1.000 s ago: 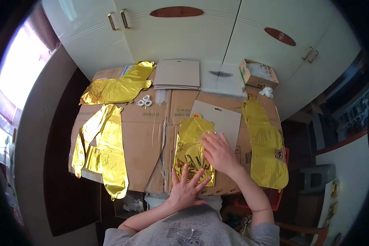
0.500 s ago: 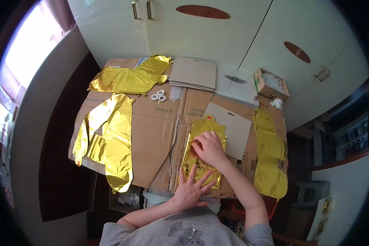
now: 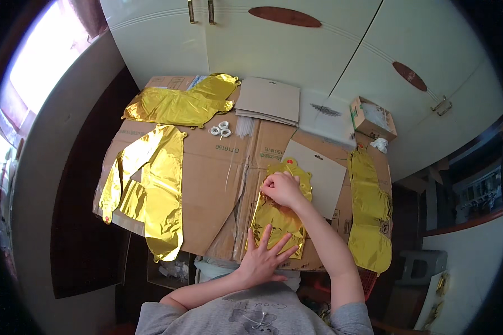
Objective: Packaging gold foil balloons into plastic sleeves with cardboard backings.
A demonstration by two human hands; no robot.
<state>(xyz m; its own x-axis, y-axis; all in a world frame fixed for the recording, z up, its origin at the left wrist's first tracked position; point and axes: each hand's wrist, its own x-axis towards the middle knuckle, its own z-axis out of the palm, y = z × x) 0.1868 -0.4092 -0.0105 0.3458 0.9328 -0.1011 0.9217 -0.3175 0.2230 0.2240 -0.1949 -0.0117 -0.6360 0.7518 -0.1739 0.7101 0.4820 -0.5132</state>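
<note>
A gold foil balloon (image 3: 275,215), folded into a narrow panel, lies on the cardboard in front of me, its upper end over a grey-beige card. My left hand (image 3: 264,258) rests flat with fingers spread across the balloon's near end. Higher up, my right hand (image 3: 285,190) is closed, its curled fingertips against the foil near the panel's left edge. The underside of that grip is hidden. The card (image 3: 325,176), which has a hanging slot, shows to the right of the balloon.
More gold foil balloons lie at the left (image 3: 165,195), back left (image 3: 173,106) and right (image 3: 369,218). A card stack (image 3: 268,97), white rolls (image 3: 221,129) and clear strips (image 3: 245,127) sit toward the back. A small box (image 3: 374,120) stands back right, beside white crumpled material (image 3: 379,145).
My right hand has moved slightly away from me along the foil, fingers still curled. My left hand stays spread on the near end. The whole view has shifted a little.
</note>
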